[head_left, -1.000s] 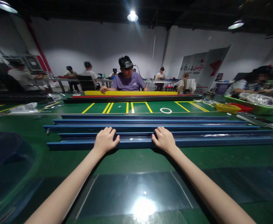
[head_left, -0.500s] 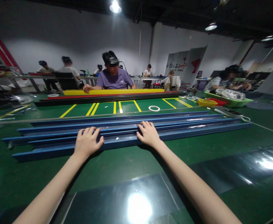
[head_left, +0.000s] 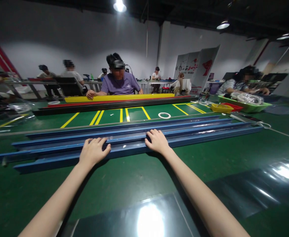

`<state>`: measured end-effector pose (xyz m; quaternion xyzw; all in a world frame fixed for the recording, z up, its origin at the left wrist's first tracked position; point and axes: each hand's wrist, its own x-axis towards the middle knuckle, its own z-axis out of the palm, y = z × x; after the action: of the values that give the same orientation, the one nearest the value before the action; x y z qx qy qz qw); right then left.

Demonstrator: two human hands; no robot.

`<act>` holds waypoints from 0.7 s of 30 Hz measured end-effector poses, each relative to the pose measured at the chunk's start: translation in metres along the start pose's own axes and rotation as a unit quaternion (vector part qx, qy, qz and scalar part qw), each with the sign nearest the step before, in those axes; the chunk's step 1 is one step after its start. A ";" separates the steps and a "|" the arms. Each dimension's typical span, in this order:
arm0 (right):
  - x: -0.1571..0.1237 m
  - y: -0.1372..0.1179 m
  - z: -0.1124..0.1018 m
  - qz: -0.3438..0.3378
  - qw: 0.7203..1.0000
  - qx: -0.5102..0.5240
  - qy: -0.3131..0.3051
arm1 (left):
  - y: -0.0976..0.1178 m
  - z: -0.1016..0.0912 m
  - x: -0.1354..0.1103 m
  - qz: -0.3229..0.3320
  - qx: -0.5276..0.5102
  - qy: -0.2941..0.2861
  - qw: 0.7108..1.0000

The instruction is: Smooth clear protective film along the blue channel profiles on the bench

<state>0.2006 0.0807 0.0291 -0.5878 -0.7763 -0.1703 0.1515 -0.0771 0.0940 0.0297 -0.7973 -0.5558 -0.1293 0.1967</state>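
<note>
Several long blue channel strips (head_left: 67, 159) lie side by side on the green table, running left to right in front of me. My left hand (head_left: 93, 152) is curled over the nearest strips left of the middle, thumb towards the right. Farther right, my right hand (head_left: 157, 141) rests on the same strips, its fingers bent over the edge and thumb towards the left. Both hands are closed on the strips; the fingertips are partly hidden in the channels. Clear film glints inside the channels.
Dark glossy sheets (head_left: 124, 217) lie nearest me and at right. Beyond the strips are a white ring (head_left: 164, 115), yellow tape lines, black strips (head_left: 109, 105) and a yellow strip (head_left: 124, 97) touched by a co-worker's hand (head_left: 91, 94). A green basket (head_left: 255, 107) stands right.
The blue strips have shifted slightly to the left, the rear ones more plainly. Both my hands keep nearly the same place and pose. The view has moved a little.
</note>
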 end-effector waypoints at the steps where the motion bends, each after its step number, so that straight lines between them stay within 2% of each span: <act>1: 0.001 0.000 0.001 0.001 1.000 0.000 -0.001 | 0.000 0.001 0.001 0.001 0.002 0.003 1.000; 10: 0.009 0.002 0.004 -0.007 1.000 0.008 -0.011 | -0.007 0.008 0.008 0.002 -0.002 0.003 1.000; 21: 0.028 0.004 0.012 -0.035 0.997 0.034 -0.052 | -0.017 0.017 0.022 -0.009 -0.023 -0.001 1.000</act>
<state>0.1967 0.1114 0.0307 -0.5626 -0.8086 -0.1184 0.1250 -0.0853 0.1254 0.0267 -0.7964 -0.5604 -0.1427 0.1768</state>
